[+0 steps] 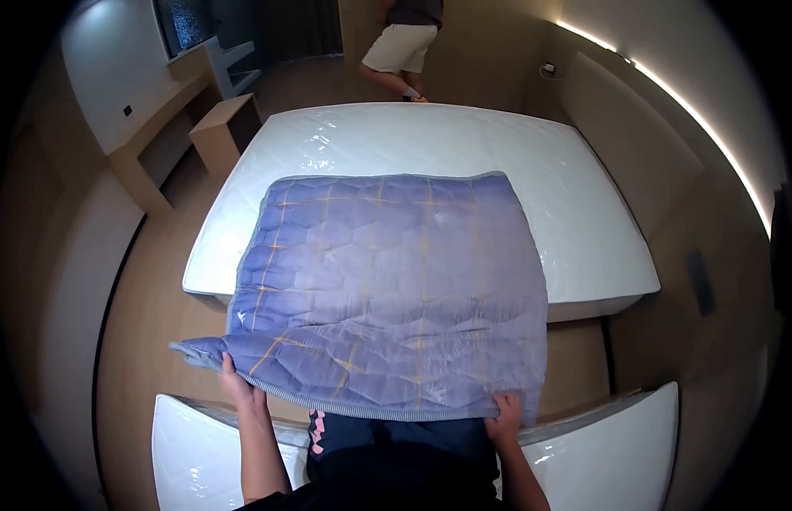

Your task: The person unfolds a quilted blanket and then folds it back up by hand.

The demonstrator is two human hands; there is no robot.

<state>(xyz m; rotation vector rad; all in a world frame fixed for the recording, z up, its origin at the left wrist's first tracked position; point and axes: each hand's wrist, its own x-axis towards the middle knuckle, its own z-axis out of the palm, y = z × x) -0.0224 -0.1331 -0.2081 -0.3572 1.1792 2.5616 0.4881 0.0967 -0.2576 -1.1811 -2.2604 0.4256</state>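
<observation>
Quilt puckered cloth; mattress glossy, plastic-wrapped; floor smooth, wood-look.

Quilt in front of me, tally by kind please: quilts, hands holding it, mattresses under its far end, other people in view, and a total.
Quilt: 1
Hands holding it: 2, the left hand and the right hand
Mattress under its far end: 1
Other person in view: 1
Total: 5

No readable text, label or number — only pink marks on the dark clothing, illegible
</observation>
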